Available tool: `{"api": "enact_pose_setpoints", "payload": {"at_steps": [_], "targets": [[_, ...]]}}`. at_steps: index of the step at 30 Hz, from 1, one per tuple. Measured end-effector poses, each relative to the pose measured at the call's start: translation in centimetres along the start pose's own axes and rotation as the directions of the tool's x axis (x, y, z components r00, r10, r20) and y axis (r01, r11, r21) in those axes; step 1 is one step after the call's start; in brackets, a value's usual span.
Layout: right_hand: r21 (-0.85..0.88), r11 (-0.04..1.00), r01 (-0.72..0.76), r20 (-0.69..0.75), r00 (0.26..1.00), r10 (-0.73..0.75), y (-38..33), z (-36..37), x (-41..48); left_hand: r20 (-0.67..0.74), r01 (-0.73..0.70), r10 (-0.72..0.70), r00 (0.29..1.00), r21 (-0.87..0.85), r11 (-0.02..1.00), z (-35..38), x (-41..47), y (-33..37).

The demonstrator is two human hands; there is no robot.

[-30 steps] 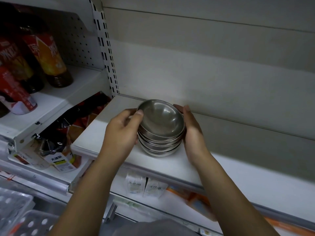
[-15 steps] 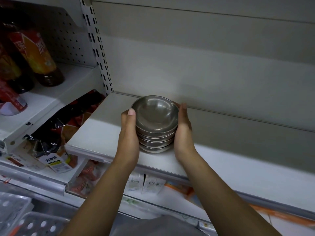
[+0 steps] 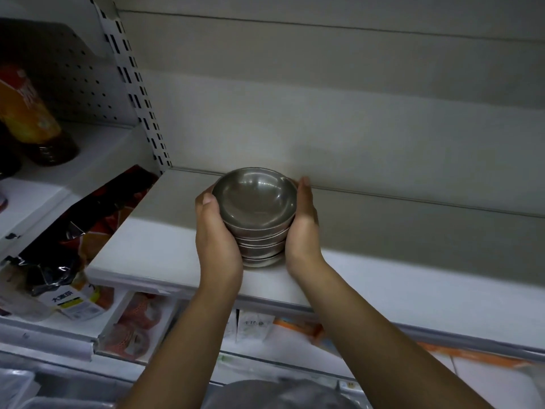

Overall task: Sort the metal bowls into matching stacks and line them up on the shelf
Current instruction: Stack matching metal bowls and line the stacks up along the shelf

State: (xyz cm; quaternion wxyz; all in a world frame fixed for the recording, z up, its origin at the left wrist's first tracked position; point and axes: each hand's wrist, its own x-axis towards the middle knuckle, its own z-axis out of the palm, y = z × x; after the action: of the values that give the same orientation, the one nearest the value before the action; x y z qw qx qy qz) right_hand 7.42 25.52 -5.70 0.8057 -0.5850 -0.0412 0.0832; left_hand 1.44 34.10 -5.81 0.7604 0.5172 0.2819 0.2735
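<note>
Stack of small steel bowls (image 3: 256, 222), on the white shelf (image 3: 165, 240) at 12 o'clock: we cup it between left hand (image 3: 216, 240) and right hand (image 3: 303, 228); likely light, rigid, slick-walled, so grip low on both flanks.

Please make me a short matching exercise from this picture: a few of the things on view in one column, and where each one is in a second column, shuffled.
Things:
1. stack of metal bowls
2. left hand
3. right hand
4. orange-labelled bottle

Places:
A. on the higher shelf at far left
B. on the white shelf, between both hands
C. pressed to the stack's right side
D. pressed to the stack's left side

Pairs: 1-B, 2-D, 3-C, 4-A
</note>
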Motion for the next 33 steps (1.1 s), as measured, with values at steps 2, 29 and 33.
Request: {"api": "enact_pose_setpoints", "payload": {"at_steps": [2, 29, 33], "targets": [[0.001, 0.999, 0.038, -0.01, 0.999, -0.038, -0.8, -1.0, 0.2, 0.012, -0.009, 0.009, 1.0, 0.003, 1.0, 1.2, -0.5, 0.2], [-0.058, 0.981, 0.187, -0.617, 0.766, -0.182, -16.2, -40.4, -17.2, 0.668, 0.077, -0.073, 0.74, 0.024, 0.997, 27.6, -32.5, -11.9], [-0.11, 0.974, 0.198, -0.714, 0.665, -0.216, -18.2, -47.7, -22.5, 0.772, 0.081, -0.083, 0.63, 0.04, 0.996, 31.1, -40.2, -14.5]]}}
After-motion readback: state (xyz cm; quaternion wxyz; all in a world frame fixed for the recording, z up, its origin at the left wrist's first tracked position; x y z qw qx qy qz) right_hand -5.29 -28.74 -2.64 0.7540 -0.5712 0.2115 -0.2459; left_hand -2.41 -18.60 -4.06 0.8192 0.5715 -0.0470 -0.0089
